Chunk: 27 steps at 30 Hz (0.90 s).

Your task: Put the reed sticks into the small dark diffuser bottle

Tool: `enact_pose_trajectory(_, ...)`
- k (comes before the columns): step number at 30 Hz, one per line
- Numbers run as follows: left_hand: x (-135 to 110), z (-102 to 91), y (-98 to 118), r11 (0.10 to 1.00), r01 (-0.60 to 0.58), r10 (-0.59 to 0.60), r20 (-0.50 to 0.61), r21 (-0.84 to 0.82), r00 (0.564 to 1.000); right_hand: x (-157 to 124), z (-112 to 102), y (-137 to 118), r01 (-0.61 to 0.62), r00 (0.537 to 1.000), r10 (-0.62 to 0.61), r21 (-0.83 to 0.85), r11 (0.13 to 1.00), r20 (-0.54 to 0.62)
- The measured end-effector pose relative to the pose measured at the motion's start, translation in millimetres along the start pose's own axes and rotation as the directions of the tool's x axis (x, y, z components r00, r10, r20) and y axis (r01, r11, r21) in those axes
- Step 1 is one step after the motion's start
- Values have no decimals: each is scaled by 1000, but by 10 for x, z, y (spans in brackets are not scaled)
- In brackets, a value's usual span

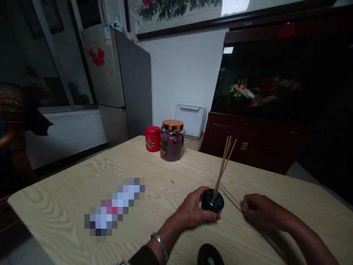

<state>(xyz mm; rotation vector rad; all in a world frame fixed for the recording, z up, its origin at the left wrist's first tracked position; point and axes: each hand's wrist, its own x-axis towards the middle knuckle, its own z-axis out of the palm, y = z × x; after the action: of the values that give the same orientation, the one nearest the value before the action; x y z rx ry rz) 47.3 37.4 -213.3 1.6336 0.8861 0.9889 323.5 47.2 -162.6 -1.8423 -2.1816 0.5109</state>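
My left hand [194, 208] is wrapped round a small dark glass reed diffuser bottle [213, 202], which stands upright on the table. Several thin wooden reeds [224, 163] fan out of its neck. To the right of the bottle, my right hand [257, 208] is closed in a pinch on a thin reed stick [230, 197], which slants from the fingers toward the bottle's far side. The fingertips are partly hidden and slightly blurred. Below my left hand, a dark round object [209, 255] is cut off by the bottom edge.
On the wood-grain table [132, 154] stand a red canister [152, 139] and a glass jar with a copper lid [171, 143]. A pixelated long object [114, 206] lies at left, and a tiny brown piece [172, 181] near the middle. A fridge [110, 73] and fish tank [264, 84] stand behind.
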Motion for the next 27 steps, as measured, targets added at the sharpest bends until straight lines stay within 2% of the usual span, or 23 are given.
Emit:
enact_pose_trajectory(2,2,-2,-21,1000,-10,10,1,4,1000,-31,-175,-17,80,996,-68,237,968,-58)
enact_pose_trajectory(4,7,-3,-48,1000,-20,20,4,5,1000,-80,-356,-86,129,970,-8,492,861,-241)
enact_pose_trajectory(5,9,-3,-60,1000,-23,23,3,6,1000,-110,-430,-147,167,935,69,603,780,-348)
enact_pose_trajectory(7,13,-1,-75,1000,-20,20,-1,10,1000,-168,-515,-319,285,831,244,759,585,-500)
enact_pose_trajectory(9,11,1,-72,1000,-18,18,-1,13,1000,-211,-514,-520,407,744,365,812,418,-560)
enact_pose_trajectory(10,9,2,-66,1000,-17,17,0,15,1000,-224,-489,-613,449,713,395,809,379,-580)
enact_pose_trajectory(12,4,2,-50,1000,-14,14,0,18,1000,-233,-415,-756,497,653,411,769,401,-636)
enact_pose_trajectory(15,0,0,-36,1000,-1,1,-1,12,1000,-227,-310,-850,478,590,373,682,554,-716)
enact_pose_trajectory(17,1,0,-37,1000,-4,4,5,2,1000,-225,-268,-865,430,589,341,641,636,-733)
enact_pose_trajectory(20,3,0,-46,1000,-14,14,7,-3,1000,-223,-226,-878,378,628,294,612,695,-721)
enact_pose_trajectory(23,3,1,-52,1000,-11,11,2,3,1000,-200,-165,-894,365,685,231,600,712,-691)
enact_pose_trajectory(27,0,-5,-34,1000,-21,21,1,8,1000,-121,-10,-926,362,787,131,622,694,-603)
